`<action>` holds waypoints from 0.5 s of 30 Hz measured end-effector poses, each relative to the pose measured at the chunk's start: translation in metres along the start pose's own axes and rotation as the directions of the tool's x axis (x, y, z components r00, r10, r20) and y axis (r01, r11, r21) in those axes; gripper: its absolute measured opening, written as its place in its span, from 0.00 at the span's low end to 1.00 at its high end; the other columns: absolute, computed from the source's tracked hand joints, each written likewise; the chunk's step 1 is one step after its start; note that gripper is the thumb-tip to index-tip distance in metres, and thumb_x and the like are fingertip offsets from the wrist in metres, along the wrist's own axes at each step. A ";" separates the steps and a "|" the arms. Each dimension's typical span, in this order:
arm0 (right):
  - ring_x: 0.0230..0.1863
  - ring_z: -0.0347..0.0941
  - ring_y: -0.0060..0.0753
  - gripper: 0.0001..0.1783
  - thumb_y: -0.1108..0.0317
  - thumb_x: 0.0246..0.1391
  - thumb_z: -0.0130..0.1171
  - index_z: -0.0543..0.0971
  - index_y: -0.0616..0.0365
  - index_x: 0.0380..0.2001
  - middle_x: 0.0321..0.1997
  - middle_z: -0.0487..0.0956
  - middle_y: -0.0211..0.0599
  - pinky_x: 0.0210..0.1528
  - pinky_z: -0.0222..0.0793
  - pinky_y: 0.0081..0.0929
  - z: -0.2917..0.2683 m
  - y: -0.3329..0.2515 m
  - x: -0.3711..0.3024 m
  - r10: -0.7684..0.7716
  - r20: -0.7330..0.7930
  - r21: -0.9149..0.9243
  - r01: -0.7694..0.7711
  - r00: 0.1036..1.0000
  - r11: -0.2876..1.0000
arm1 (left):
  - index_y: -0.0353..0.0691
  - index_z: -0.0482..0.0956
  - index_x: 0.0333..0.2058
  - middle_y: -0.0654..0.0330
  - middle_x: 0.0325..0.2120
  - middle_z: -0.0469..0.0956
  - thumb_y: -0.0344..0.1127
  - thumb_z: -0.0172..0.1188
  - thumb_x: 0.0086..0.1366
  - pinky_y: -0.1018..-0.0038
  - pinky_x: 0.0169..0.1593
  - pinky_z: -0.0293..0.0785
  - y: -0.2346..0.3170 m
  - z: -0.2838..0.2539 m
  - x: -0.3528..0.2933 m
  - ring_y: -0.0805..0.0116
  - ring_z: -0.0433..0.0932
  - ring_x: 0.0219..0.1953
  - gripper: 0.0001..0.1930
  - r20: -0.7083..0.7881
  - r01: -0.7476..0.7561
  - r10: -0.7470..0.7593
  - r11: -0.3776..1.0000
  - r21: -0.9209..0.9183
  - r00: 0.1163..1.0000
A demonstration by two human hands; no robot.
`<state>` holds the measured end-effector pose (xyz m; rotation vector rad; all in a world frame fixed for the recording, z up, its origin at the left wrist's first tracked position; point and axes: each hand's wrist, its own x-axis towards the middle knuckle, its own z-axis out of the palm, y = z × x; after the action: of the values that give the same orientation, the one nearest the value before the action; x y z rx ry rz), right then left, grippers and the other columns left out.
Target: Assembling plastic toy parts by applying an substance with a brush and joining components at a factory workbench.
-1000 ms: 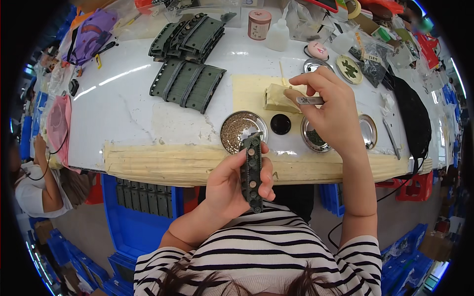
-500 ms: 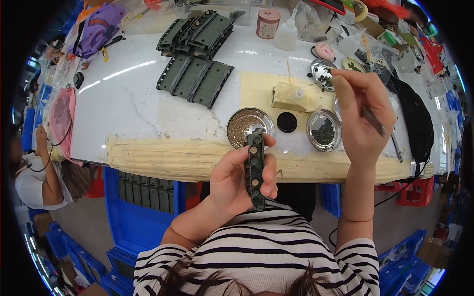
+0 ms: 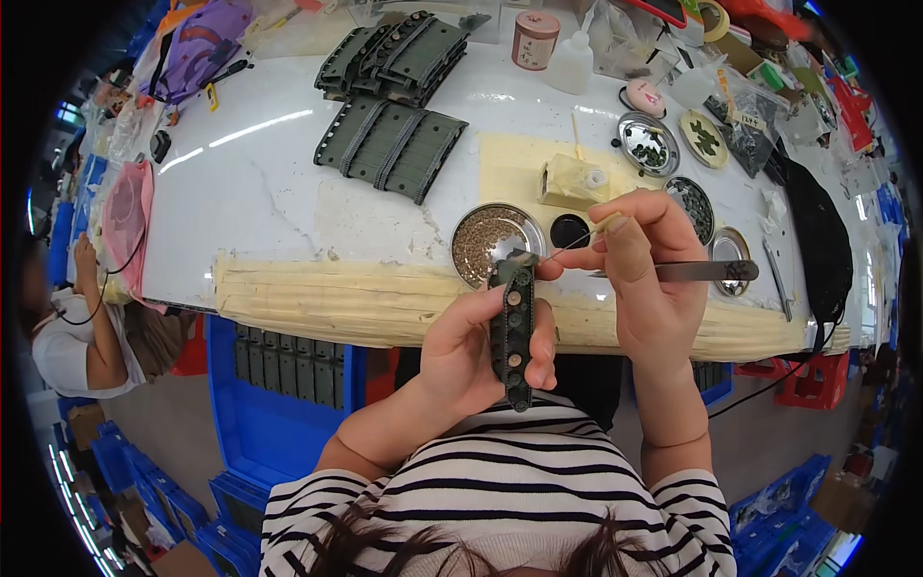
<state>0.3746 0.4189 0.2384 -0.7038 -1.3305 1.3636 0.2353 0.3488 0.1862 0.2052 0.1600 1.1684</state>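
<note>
My left hand [image 3: 452, 351] grips a narrow dark green model tank side piece [image 3: 517, 337], upright, with a track edge and several round wheels, two of them with brownish centres. My right hand [image 3: 663, 293] pinches a thin needle-like tool [image 3: 583, 237] with a yellowish grip. The needle's tip is at the top end of the piece, by my left fingertips; whether it touches I cannot tell. Tweezers [image 3: 711, 271] lie across the same right hand, their tips partly hidden by the fingers. Just beyond the piece sits a round metal dish [image 3: 457, 262] of small brown parts.
A black round pot [image 3: 569, 232] stands beside a yellow-taped block [image 3: 567, 183] holding a small bottle. Metal dishes of green parts, such as one dish [image 3: 625, 144], sit to the right. Stacked green panels [image 3: 389, 149] lie at the back; a blue bin [image 3: 279, 423] is below left.
My right hand has come left and toward me from near the far green-parts dish, bringing the needle tool to the piece. The left hand still holds the piece, shifted slightly right in view.
</note>
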 end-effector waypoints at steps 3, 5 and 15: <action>0.27 0.75 0.21 0.11 0.68 0.62 0.49 0.71 0.68 0.35 0.28 0.70 0.32 0.33 0.78 0.22 0.000 0.001 0.000 0.000 0.004 -0.007 0.000 1.000 1.000 | 0.34 0.57 0.57 0.52 0.26 0.73 0.42 0.36 0.68 0.66 0.34 0.77 -0.002 0.001 0.001 0.64 0.75 0.23 0.24 0.026 -0.014 0.016 0.998 -0.069 1.000; 0.27 0.75 0.21 0.11 0.68 0.62 0.49 0.71 0.68 0.35 0.28 0.70 0.31 0.33 0.77 0.21 0.000 0.001 0.000 0.003 0.003 -0.006 -0.003 1.000 1.000 | 0.31 0.57 0.56 0.51 0.26 0.74 0.41 0.37 0.68 0.66 0.36 0.78 -0.003 0.000 0.001 0.63 0.76 0.24 0.23 0.040 -0.021 0.025 0.994 -0.109 0.999; 0.25 0.76 0.23 0.11 0.68 0.62 0.49 0.72 0.68 0.36 0.29 0.71 0.32 0.33 0.77 0.22 -0.002 0.006 0.000 0.006 0.013 -0.015 -0.006 1.000 1.000 | 0.32 0.58 0.55 0.50 0.26 0.75 0.41 0.37 0.68 0.66 0.36 0.78 -0.003 -0.002 0.001 0.63 0.77 0.24 0.23 0.037 -0.027 0.031 0.993 -0.116 0.999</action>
<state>0.3749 0.4205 0.2325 -0.7106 -1.3512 1.3667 0.2380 0.3487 0.1836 0.1282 0.0555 1.1978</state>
